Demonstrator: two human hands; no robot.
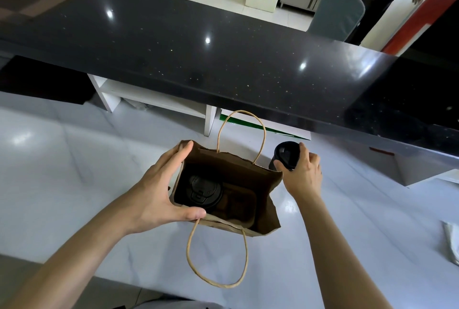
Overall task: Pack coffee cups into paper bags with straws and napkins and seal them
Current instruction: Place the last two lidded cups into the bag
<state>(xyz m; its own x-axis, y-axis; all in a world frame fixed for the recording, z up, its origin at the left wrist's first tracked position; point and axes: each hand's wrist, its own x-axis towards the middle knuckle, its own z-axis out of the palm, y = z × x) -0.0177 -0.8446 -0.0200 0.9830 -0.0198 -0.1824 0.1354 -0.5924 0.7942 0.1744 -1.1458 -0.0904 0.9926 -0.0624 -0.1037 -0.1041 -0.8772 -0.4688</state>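
At the left of centre, the left hand point(161, 184) is spread wide around the left end of the paper bag point(263, 199), thumb on the near rim and fingers on the far rim, so that the mouth is kept open. The bag stands upright on the pale counter point(74, 172) in the lower middle of the frame, with one twisted-paper handle point(218, 281) fallen toward the viewer and the other raised at the far side. Inside, at the left end, one lidded coffee cup point(203, 192) is already seated in what looks like a moulded cup carrier point(244, 205); the slot to its right appears empty. Just right of the bag's far corner, a second coffee cup point(285, 153) stands on the counter and is gripped at its black lid by the fingers and thumb of the right hand point(304, 172).

The bag is judged thin and easily creased, so it is best held at its rim. The cup is likely light yet liable to spill, and its lid could pop off if lifted by it alone; a hold lower on the wall would be safer. No straws can be made out; a pale, crumpled object at the right edge cannot be identified.
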